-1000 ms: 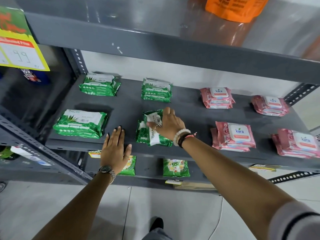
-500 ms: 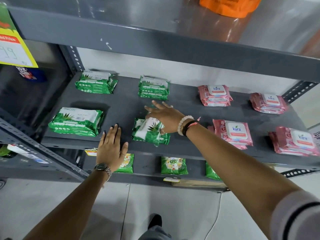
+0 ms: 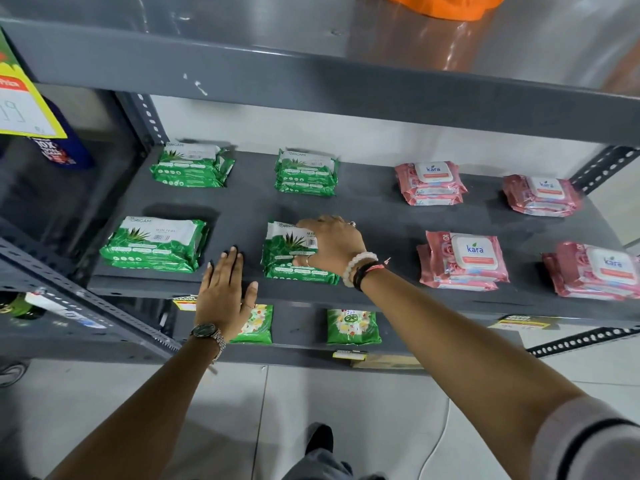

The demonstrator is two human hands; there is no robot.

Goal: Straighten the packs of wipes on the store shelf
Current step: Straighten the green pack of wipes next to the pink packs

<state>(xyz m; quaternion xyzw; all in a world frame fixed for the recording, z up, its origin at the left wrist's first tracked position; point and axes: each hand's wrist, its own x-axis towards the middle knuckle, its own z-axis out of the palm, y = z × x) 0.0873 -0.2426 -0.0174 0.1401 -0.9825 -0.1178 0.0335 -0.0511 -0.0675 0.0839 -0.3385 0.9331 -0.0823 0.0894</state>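
Observation:
On the grey shelf [image 3: 374,216] lie stacks of green wipes packs at the left and pink wipes packs at the right. My right hand [image 3: 332,247] grips the top green pack [image 3: 284,247] of the front middle stack, which lies flat and square. My left hand [image 3: 225,289] rests flat and open on the shelf's front edge, just left of that stack. Other green stacks sit at front left [image 3: 156,244], back left [image 3: 190,166] and back middle [image 3: 306,171]. Pink stacks sit at back [image 3: 429,181], back right [image 3: 542,195], front [image 3: 464,261] and front right [image 3: 595,271]; the front ones look slightly skewed.
A grey shelf [image 3: 346,81] hangs overhead with an orange bag [image 3: 446,5] on it. A yellow price tag [image 3: 24,105] hangs at the left. The lower shelf holds green packets [image 3: 351,327]. Perforated steel uprights [image 3: 149,116] frame the sides. Tiled floor lies below.
My right hand has turned the top green pack from upright and crosswise to flat and aligned on its stack. My left hand stayed on the shelf edge.

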